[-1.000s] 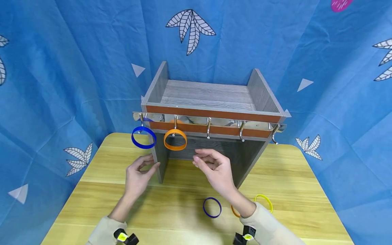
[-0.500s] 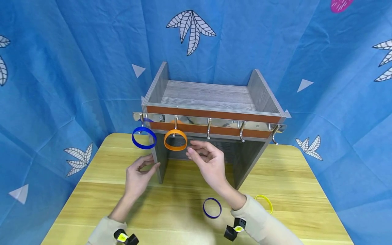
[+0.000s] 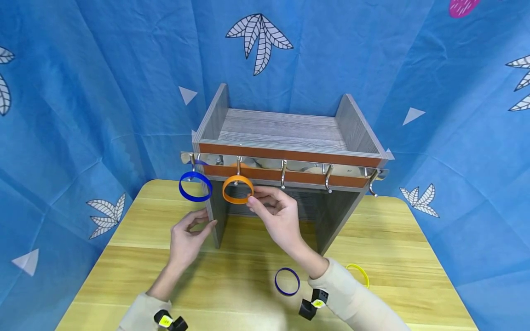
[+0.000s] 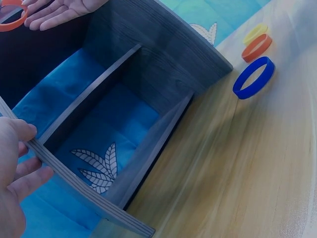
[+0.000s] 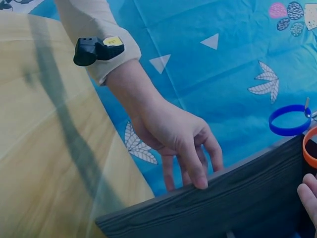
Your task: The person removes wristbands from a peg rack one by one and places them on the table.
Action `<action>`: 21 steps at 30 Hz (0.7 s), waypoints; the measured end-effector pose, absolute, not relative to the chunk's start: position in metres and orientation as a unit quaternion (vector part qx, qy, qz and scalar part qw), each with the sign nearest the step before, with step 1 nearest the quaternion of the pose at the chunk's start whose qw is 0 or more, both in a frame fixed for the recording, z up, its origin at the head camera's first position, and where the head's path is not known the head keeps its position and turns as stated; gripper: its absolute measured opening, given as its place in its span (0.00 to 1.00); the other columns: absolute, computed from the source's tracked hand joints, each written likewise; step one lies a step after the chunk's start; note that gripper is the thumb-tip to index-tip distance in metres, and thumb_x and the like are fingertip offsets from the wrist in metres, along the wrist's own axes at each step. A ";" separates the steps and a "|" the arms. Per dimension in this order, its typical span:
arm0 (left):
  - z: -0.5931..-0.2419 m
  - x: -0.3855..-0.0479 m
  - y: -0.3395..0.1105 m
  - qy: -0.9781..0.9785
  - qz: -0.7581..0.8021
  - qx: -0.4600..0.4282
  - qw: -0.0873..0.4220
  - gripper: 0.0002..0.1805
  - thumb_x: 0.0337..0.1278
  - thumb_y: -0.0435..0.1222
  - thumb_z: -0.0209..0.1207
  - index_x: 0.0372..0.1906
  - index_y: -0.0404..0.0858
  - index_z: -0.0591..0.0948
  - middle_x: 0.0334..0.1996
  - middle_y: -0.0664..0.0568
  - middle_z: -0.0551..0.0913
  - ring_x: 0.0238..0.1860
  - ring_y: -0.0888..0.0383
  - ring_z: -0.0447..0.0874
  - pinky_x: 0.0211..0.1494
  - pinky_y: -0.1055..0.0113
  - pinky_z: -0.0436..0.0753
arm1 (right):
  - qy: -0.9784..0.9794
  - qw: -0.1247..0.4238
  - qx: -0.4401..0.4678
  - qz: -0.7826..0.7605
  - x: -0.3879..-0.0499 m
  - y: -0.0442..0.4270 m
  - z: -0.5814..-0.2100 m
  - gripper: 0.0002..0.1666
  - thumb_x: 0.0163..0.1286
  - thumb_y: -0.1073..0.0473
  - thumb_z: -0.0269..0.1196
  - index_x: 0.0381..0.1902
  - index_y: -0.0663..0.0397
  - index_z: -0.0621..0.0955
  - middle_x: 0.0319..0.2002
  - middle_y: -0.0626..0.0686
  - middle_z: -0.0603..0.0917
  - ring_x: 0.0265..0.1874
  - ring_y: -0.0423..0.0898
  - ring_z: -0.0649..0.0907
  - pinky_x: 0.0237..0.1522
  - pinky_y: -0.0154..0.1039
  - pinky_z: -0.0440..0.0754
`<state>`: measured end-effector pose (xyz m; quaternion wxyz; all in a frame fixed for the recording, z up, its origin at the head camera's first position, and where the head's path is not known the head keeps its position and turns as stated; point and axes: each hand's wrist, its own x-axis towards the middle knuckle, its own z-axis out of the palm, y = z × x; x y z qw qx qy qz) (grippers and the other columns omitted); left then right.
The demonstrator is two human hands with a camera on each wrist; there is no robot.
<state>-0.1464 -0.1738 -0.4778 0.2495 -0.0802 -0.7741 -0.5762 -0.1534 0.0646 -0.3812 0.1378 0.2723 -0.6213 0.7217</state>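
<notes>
My left hand (image 3: 185,241) grips the front edge of the grey shelf unit's (image 3: 277,148) left side panel, thumb on one side and fingers on the other, as the right wrist view also shows. An orange band (image 3: 237,201) hangs from the second hook from the left; my right hand (image 3: 283,220) pinches its right edge between thumb and fingertips. On the leftmost hook, above my left hand, a blue band (image 3: 194,198) hangs. In the left wrist view the right hand (image 4: 64,11) is beside the orange band (image 4: 14,25).
Three more hooks (image 3: 283,174) on the metal rail hold nothing. A dark blue band (image 3: 276,286) and a yellow band (image 3: 365,273) lie on the wooden table (image 3: 124,266); the left wrist view also shows an orange band (image 4: 257,48) between them. Blue cloth (image 3: 124,92) hangs behind.
My right hand has moved left and slightly up to the hanging orange band and now pinches its edge. The left hand has stayed on the side panel.
</notes>
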 end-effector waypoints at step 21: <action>-0.478 -0.147 -0.173 -0.764 -0.585 -0.092 0.255 0.17 0.53 0.20 0.72 0.50 0.32 0.88 0.44 0.36 0.91 0.41 0.75 0.88 0.37 0.74 0.93 | -0.621 0.115 0.273 0.726 -0.147 0.061 -0.373 0.15 0.72 0.68 0.68 0.50 0.77 0.83 0.43 0.48 0.93 0.36 0.36 0.91 0.41 0.39 0.96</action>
